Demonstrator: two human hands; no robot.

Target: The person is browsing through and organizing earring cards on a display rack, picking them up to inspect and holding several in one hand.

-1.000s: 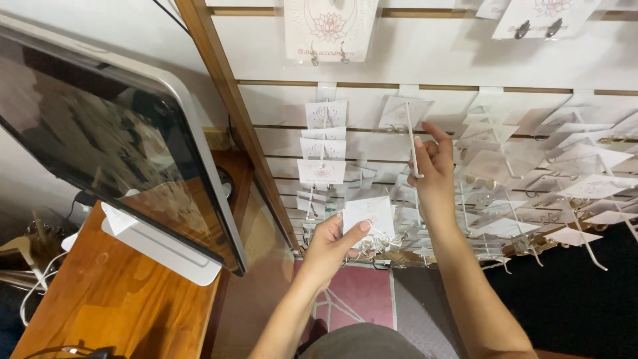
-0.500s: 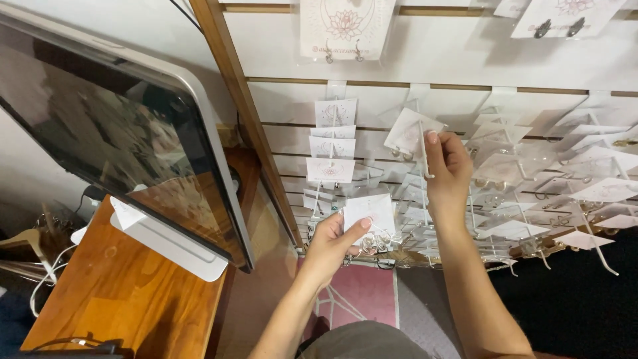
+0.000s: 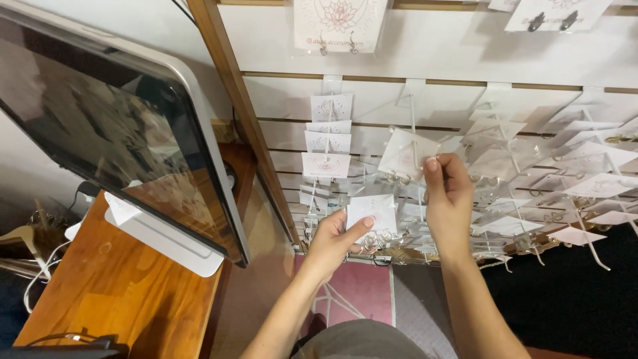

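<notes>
Slatwall point(image 3: 438, 60) spans the frame, with a monitor point(image 3: 113, 133) on a wooden desk point(image 3: 113, 299) at its left and white cards crowding its hooks. Right hand point(image 3: 448, 199) pinches a card point(image 3: 404, 154) at a hook point(image 3: 413, 126); left hand point(image 3: 332, 242) grips a second card point(image 3: 372, 211) lower down. Risk, as judged: a tilted card may miss the hook, or snag neighbouring cards and drop them.
</notes>
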